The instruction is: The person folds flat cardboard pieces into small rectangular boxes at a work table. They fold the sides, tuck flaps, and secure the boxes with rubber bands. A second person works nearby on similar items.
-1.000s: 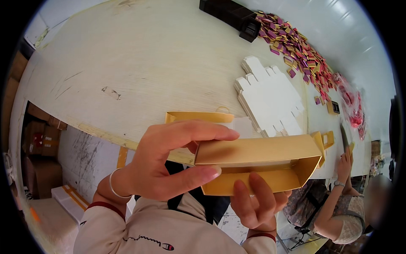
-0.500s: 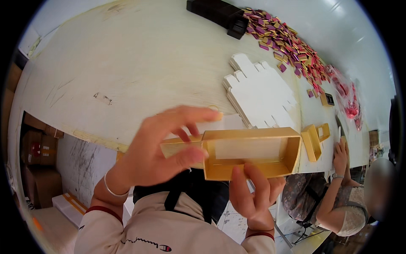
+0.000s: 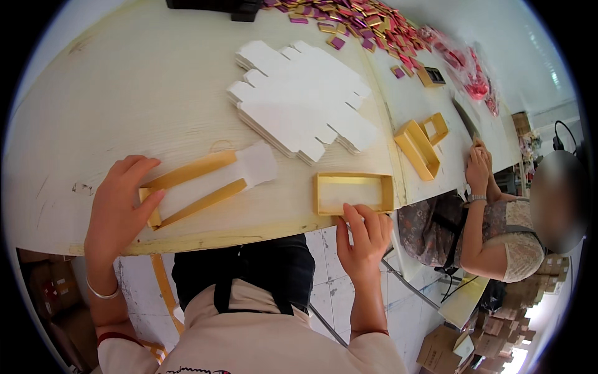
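My right hand (image 3: 364, 237) pinches the near wall of a shallow gold cardboard box (image 3: 387, 194), fingertips over its rim and thumb outside. The box rests open side up near the table's front edge, its pale inside showing. My left hand (image 3: 121, 199) grips the left end of a longer gold-sided cardboard piece (image 3: 215, 198), thumb over its end wall. That piece lies tilted on the table, with a whitish translucent sheet (image 3: 258, 165) sticking out of its right end. My left palm and some fingertips are hidden.
A stack of white flat box blanks (image 3: 305, 100) lies beyond. Farther back are a heap of small purple, red and gold wrapped pieces (image 3: 374, 25) and a black object (image 3: 215, 5). At right are two gold box parts (image 3: 417, 149) and a seated person (image 3: 492, 230).
The shallow gold box has gone from up close down onto the table with my right hand. My left hand has moved left, onto the longer gold piece. The view has shifted.
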Demonstrator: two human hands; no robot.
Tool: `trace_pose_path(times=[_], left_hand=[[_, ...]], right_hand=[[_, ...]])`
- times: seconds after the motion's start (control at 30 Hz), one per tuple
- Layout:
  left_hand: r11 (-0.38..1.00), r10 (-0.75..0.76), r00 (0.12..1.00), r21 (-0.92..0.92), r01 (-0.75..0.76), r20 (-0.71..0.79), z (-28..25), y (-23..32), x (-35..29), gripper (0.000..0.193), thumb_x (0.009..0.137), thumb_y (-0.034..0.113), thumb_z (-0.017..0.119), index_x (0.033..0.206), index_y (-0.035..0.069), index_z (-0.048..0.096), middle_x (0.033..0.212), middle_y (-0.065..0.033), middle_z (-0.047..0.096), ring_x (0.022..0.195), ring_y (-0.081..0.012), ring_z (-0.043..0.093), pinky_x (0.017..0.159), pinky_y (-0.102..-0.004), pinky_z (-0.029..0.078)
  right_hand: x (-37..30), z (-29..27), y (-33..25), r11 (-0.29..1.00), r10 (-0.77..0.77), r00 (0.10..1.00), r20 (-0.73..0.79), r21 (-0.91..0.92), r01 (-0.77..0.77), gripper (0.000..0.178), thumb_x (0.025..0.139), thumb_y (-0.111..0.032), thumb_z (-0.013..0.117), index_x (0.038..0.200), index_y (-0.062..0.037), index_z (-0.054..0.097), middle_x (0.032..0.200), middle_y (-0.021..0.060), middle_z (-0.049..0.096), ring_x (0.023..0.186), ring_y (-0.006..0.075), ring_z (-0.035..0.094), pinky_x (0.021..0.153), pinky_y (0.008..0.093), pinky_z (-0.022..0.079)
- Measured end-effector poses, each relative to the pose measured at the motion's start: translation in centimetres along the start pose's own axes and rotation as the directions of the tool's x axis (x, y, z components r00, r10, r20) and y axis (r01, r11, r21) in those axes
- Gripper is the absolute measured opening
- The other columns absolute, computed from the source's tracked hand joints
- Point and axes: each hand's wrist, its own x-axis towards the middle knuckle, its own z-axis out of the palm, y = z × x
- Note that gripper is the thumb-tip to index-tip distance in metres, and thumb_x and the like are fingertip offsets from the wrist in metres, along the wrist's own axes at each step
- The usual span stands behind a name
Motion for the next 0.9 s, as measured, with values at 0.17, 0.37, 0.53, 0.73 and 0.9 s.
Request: trace_pose_path(times=[0.17,0.37,0.53,0.73,0.9], left_hand=[[0.994,-0.092,0.994,-0.048,0.094,0.052,0.2,0.5,0.7,0.031,0.074,0.004,0.066,0.104,0.0,0.057,0.099,-0.0113,0.057,0.087,-0.0249,0.058,0.069,-0.0309,0.047],[0.99,-0.047,0.998,-0.13,0.051,0.031,0.4,0.6,0.6,0.012,0.077,0.001,0.063,0.088,-0.002,0.06,0.082,-0.0109,0.059,0.068,-0.0251,0.059,0.059,-0.0303,0.047],[0.98,0.086,0.994,-0.174,-0.098,-0.074,0.1,1.7,0.0,0.009,0.08,0.003,0.063,0.088,-0.002,0.06,0.077,-0.0111,0.06,0.066,-0.0224,0.06,0.06,-0.0302,0.048],[0.908,0.164,0.986,-0.398,-0.133,0.043,-0.5,1.0,-0.5,0.013,0.083,0.01,0.063,0.091,0.0,0.062,0.071,-0.0104,0.059,0.056,-0.0207,0.051,0.052,-0.0306,0.039],[0.862,0.023,0.875,-0.453,0.228,0.483,-1.8,-0.3,1.8,0.019,0.084,0.015,0.063,0.095,0.0,0.063,0.07,-0.0043,0.056,0.061,-0.0093,0.044,0.054,-0.0259,0.036]], right_hand=[[0.5,1.5,1.1,0.998,0.048,0.998,-0.041,0.041,-0.047,0.032,0.071,-0.003,0.068,0.103,-0.0035,0.064,0.105,0.0113,0.061,0.069,0.0197,0.052,0.064,0.0306,0.04],[1.3,0.3,-2.1,0.967,-0.115,0.979,-0.17,0.208,0.149,0.031,0.063,0.004,0.064,0.093,-0.001,0.067,0.101,0.0157,0.062,0.059,0.0192,0.051,0.05,0.0288,0.039],[5.9,0.4,-6.0,0.894,-0.221,0.969,-0.108,0.374,0.246,0.031,0.063,0.0,0.071,0.094,0.0001,0.066,0.101,0.0169,0.061,0.075,0.0255,0.056,0.063,0.033,0.044],[11.5,2.5,-8.7,0.739,-0.672,0.732,0.113,0.173,0.652,0.034,0.071,-0.007,0.061,0.104,0.0009,0.061,0.104,0.0167,0.057,0.085,0.0268,0.055,0.072,0.0332,0.046],[11.1,2.9,-10.1,0.535,-0.76,0.524,0.384,-0.089,0.84,0.044,0.075,-0.007,0.059,0.115,0.0097,0.052,0.102,0.0175,0.055,0.078,0.0232,0.055,0.068,0.0294,0.046]])
